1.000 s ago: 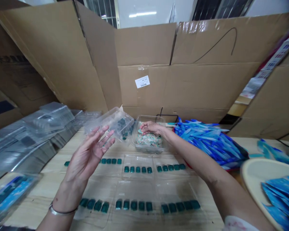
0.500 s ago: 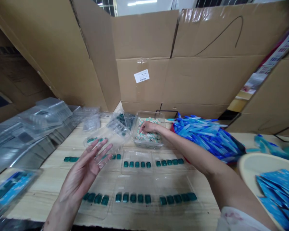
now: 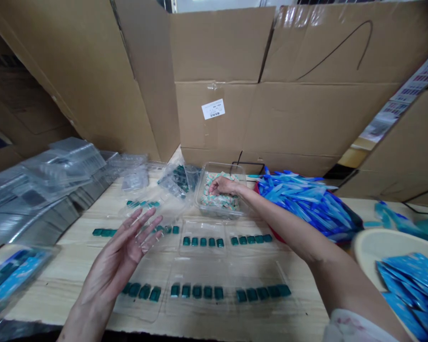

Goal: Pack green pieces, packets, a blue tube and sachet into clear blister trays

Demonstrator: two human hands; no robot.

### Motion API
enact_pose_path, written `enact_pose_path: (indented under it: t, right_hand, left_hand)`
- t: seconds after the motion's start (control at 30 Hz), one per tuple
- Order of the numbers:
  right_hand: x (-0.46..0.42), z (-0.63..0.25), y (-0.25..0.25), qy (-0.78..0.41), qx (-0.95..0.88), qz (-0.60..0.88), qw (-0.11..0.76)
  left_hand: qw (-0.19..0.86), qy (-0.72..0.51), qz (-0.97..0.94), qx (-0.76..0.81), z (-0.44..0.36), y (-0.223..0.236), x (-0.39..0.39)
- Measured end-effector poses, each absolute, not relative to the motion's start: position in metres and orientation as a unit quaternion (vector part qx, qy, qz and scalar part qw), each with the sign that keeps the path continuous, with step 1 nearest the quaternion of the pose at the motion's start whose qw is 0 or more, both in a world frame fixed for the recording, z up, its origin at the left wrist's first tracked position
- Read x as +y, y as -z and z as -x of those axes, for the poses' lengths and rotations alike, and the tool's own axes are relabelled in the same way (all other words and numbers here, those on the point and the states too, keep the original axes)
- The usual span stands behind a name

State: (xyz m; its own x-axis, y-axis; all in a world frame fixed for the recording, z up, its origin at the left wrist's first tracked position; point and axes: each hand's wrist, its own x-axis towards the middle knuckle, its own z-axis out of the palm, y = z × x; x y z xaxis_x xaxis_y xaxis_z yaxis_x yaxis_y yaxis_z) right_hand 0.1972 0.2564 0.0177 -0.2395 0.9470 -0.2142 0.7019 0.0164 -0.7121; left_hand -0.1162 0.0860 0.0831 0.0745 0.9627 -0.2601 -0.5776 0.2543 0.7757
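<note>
Right hand (image 3: pixel 221 186), fingers curled down and partly closed, was dipped into small pale pieces (image 3: pixel 221 203) in a clear tub (image 3: pixel 214 213) — whether it had hold of any could not be told. These lay directly under its fingertips, well apart from the left hand (image 3: pixel 128 249), which hung open, fingers spread, holding nothing visible. Outward lay slender blue articles (image 3: pixel 303 206), heaped right of the tub — and, nearer the wearer, clear trays (image 3: pixel 196 271) with rows of green blocks (image 3: pixel 197 291).

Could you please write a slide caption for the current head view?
Right hand in a clear tub of small pale pieces, left hand open near rows of green blocks.
</note>
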Motion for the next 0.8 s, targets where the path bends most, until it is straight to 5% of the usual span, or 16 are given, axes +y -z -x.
enact_pose_path:
  t: [0.3,0.8]
  right_hand:
    - [0.260,-0.192,-0.005,-0.316,-0.724,0.579,0.204]
    - [0.260,-0.193,-0.013,-0.424,-0.637,0.615,0.188]
  left_hand:
    - [0.692,-0.551,-0.251,0.392,0.120,-0.084,0.083]
    - [0.695,-0.556,-0.223,0.399,0.122,-0.089,0.078]
